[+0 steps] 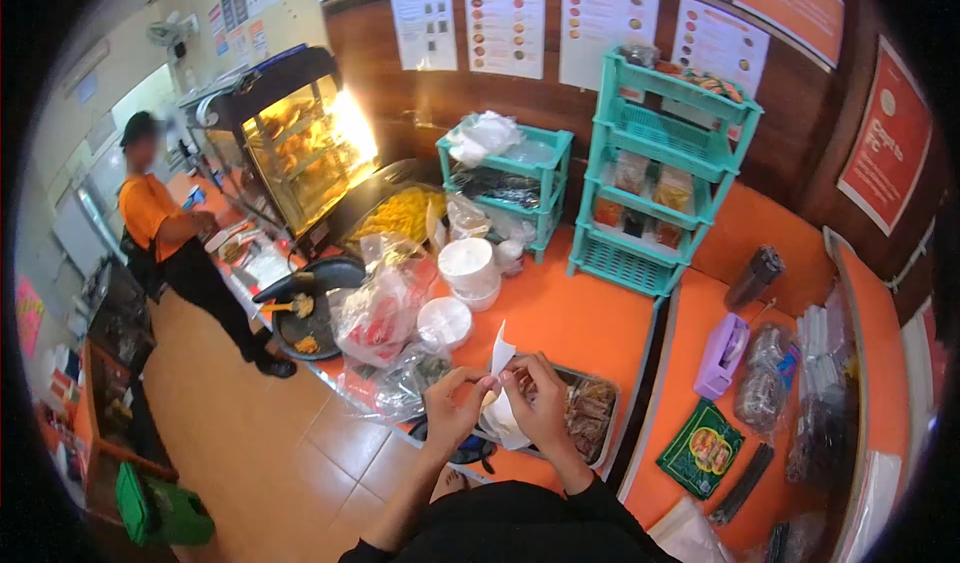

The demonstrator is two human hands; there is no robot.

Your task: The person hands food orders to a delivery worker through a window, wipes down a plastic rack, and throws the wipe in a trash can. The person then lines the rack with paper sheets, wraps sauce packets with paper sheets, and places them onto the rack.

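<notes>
My left hand (455, 411) and my right hand (537, 400) are close together above the orange counter, fingers pinched on a piece of white paper (503, 349). One narrow end of the paper sticks up above my fingertips. A wider part hangs below them; whether anything is inside it I cannot tell. Under and beside my right hand lies a metal tray (612, 433) with brown food pieces in clear plastic. Clear plastic bags (405, 378) and a white round tub (444, 323) sit just beyond my left hand.
A lit glass food warmer (300, 153) stands at the back left, near a person in an orange shirt (145, 213). Teal shelf racks (670, 143) line the wall. A purple tape dispenser (722, 355) and a green packet (700, 450) lie at right. A black pan (300, 308) sits left.
</notes>
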